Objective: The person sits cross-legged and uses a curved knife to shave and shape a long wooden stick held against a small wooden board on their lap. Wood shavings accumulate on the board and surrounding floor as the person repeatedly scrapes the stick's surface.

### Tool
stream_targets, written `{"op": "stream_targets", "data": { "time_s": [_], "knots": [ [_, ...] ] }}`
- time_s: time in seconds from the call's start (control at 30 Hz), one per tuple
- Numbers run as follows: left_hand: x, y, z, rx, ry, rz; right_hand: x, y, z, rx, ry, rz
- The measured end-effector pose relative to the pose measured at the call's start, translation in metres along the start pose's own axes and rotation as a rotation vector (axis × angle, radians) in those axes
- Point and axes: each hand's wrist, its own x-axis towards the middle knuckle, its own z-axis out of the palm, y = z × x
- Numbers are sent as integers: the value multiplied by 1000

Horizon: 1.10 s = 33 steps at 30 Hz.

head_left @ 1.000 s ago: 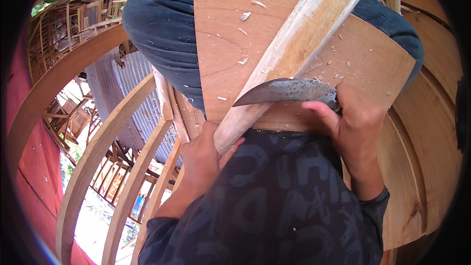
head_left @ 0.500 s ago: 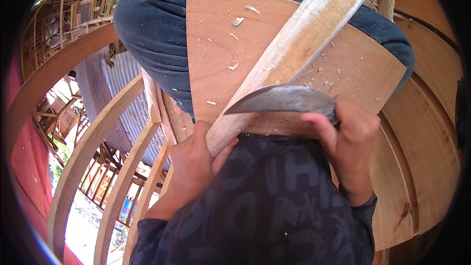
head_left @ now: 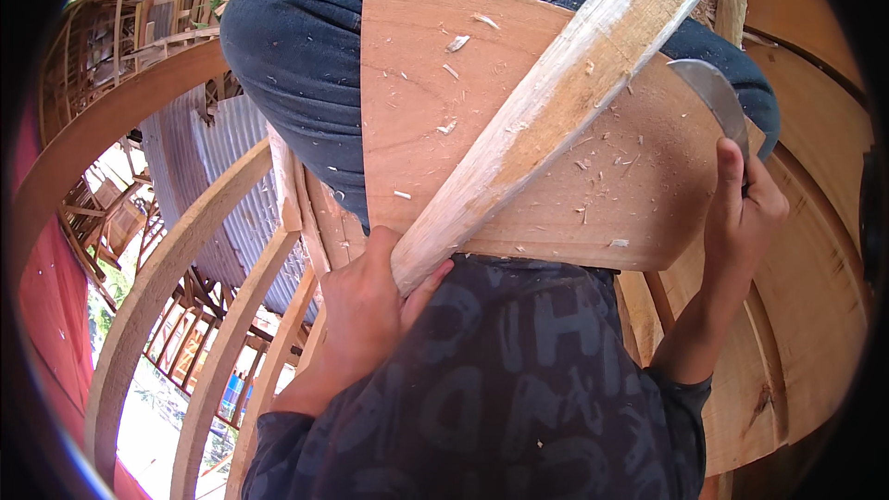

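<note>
Left hand (head_left: pixel 366 310), fingers closed round the lower end of a pale wooden stick (head_left: pixel 556 102) running diagonally to the upper right. Right hand (head_left: pixel 741 213), at the right edge, clenched on a curved blade (head_left: pixel 713 97). Stick rests on a chip-strewn plywood board (head_left: pixel 426 102) across the lap. Curved timber ribs (head_left: pixel 157 278) fill the left.
</note>
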Motion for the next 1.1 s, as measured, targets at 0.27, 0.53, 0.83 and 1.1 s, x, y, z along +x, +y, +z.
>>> {"op": "stream_targets", "data": {
  "time_s": [0.27,0.53,0.83,1.1],
  "knots": [
    [7,5,1,-18,17,24,-37,-57,28,4,-278,-380],
    [8,9,1,-50,20,2,-26,-40,26,-126,-99,-397],
    [4,3,-1,-40,-1,-4,9,17,12,34,145,120],
    [11,7,5,-52,-9,-10,-30,-37,10,-49,-176,-179]
  ]
}}
